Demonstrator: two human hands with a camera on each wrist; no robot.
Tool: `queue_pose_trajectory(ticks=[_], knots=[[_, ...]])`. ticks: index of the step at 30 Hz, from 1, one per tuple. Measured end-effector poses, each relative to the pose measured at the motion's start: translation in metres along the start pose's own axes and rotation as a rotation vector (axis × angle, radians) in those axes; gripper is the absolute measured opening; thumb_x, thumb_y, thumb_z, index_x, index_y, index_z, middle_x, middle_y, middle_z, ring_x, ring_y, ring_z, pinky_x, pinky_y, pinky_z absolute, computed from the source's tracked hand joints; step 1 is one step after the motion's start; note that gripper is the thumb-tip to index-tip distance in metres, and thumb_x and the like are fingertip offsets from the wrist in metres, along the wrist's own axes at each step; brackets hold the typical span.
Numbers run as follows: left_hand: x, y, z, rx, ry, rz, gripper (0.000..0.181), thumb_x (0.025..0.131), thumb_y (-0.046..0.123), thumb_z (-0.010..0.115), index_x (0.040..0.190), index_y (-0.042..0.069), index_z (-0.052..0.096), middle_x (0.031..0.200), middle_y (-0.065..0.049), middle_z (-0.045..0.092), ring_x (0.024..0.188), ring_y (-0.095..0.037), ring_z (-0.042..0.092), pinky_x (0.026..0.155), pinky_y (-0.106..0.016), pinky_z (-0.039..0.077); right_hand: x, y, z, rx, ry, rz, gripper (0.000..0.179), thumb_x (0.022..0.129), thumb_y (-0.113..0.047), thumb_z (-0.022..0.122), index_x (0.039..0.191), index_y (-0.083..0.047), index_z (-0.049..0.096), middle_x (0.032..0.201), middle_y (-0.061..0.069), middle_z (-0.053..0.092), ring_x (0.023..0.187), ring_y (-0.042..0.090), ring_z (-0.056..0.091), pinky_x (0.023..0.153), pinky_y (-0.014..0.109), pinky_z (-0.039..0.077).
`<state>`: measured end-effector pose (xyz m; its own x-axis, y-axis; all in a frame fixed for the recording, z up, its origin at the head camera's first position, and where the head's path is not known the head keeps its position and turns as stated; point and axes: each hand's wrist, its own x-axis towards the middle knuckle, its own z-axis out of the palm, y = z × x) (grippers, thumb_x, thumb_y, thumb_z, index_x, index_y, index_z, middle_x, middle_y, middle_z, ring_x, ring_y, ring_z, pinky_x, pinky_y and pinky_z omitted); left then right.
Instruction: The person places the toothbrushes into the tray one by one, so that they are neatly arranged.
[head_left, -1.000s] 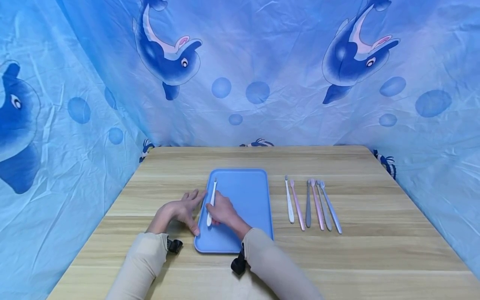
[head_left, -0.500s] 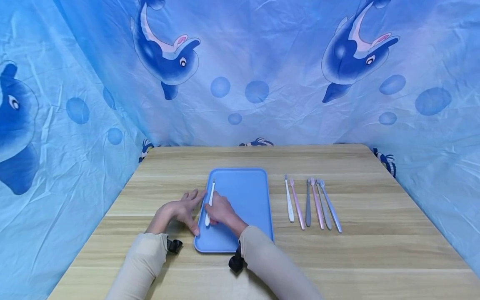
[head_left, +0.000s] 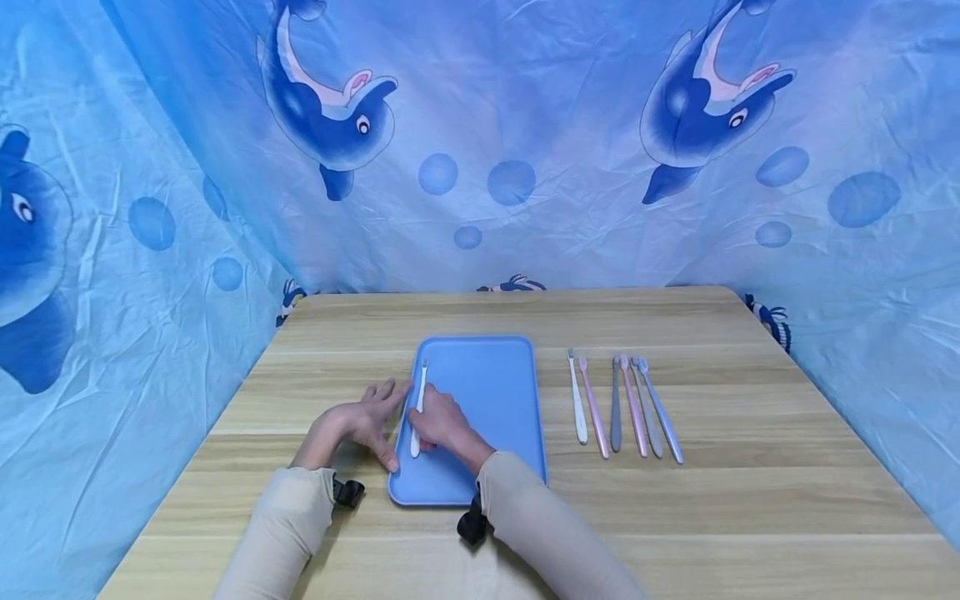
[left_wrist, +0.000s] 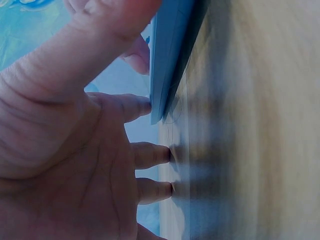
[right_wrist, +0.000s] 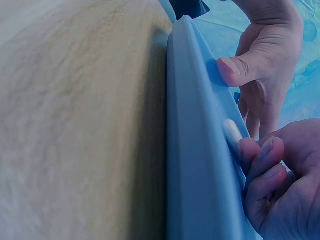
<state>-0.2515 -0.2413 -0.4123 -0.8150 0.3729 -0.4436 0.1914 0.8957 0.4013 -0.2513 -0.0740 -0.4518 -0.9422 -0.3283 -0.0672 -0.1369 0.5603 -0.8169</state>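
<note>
A white toothbrush (head_left: 423, 387) lies lengthwise along the left side of the blue tray (head_left: 491, 375), bristle end away from me. My right hand (head_left: 441, 419) reaches over the tray and pinches its handle from the right. In the right wrist view, the handle's white end (right_wrist: 232, 131) shows by the curled fingers, low over the tray floor. My left hand (head_left: 363, 422) rests at the tray's left edge, thumb near the front corner and fingers spread. The left wrist view shows a finger touching the rim (left_wrist: 159, 107), with others reaching down to the table.
Right of the tray, several toothbrushes lie in a loose row on the wooden table (head_left: 750, 500): a white one (head_left: 577, 404), pink ones (head_left: 594, 408), grey ones (head_left: 616, 412) and a blue one (head_left: 662, 412). A blue dolphin-print cloth (head_left: 570, 225) hangs behind the table.
My right hand has shifted slightly left with the white toothbrush, bringing it closer to the tray's left rim. The left hand has stayed in place at the edge.
</note>
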Motion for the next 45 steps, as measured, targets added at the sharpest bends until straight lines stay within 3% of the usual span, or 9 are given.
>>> queue_pose_trajectory(ticks=[7, 16, 26, 45], knots=[[0.002, 0.000, 0.001, -0.004, -0.001, 0.001, 0.145, 0.057, 0.048, 0.095, 0.162, 0.012, 0.003, 0.167, -0.029, -0.002, 0.151, -0.057, -0.006, 0.115, -0.078, 0.011, -0.002, 0.000, -0.003, 0.008, -0.013, 0.034, 0.030, 0.100, -0.017, 0.054, 0.123, 0.003, 0.052, 0.050, 0.002, 0.057, 0.034, 0.010, 0.051, 0.034, 0.021, 0.039], [0.001, -0.001, -0.001, -0.006, -0.008, -0.003, 0.146, 0.056, 0.049, 0.095, 0.162, 0.012, 0.002, 0.167, -0.030, -0.004, 0.151, -0.057, -0.007, 0.116, -0.078, 0.010, -0.004, 0.000, -0.006, 0.033, -0.020, 0.062, 0.045, 0.099, -0.019, 0.058, 0.134, 0.006, 0.047, 0.050, 0.003, 0.058, 0.034, 0.011, 0.051, 0.033, 0.024, 0.043], [0.000, 0.001, 0.000, -0.020, 0.005, -0.009, 0.146, 0.055, 0.046, 0.096, 0.162, 0.013, 0.002, 0.167, -0.029, -0.004, 0.151, -0.057, -0.008, 0.115, -0.079, 0.008, -0.010, -0.001, -0.022, 0.065, -0.045, 0.062, 0.069, 0.101, -0.025, 0.056, 0.156, 0.002, 0.025, 0.051, 0.004, 0.059, 0.037, 0.012, 0.053, 0.035, 0.024, 0.045], [-0.001, 0.000, 0.002, -0.003, 0.013, -0.013, 0.147, 0.055, 0.051, 0.095, 0.163, 0.014, 0.002, 0.167, -0.028, -0.002, 0.152, -0.056, -0.007, 0.115, -0.079, 0.009, -0.033, -0.001, -0.064, 0.059, -0.024, 0.008, 0.070, 0.102, -0.033, 0.057, 0.159, -0.009, 0.025, 0.053, 0.004, 0.062, 0.041, 0.013, 0.056, 0.048, 0.037, 0.057]])
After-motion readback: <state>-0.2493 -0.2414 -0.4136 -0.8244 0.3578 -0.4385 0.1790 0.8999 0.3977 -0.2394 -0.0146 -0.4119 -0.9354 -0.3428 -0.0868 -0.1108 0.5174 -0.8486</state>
